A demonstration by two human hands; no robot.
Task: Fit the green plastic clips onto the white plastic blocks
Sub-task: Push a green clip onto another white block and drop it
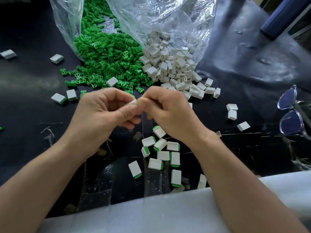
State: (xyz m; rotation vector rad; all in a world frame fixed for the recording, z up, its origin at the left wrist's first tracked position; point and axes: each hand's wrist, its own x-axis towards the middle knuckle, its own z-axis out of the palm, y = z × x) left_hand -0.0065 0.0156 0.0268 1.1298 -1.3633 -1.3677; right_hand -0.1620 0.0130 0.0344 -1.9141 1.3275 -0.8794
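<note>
L hand (104, 111) pinches white block (133, 102); R hand (168, 111), curled, meets it from right; I can't tell w/ what.

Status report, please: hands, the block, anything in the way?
Left hand and right hand pinching one white block, blurred. Finished blocks lie below. Nothing in the way.

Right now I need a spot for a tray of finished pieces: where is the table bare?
Bare table left of the left hand, nearer you than two clipped blocks; another patch between the white blocks pile and the glasses. Crowded: the green clips pile and white blocks behind both hands, finished blocks by the right hand.
</note>
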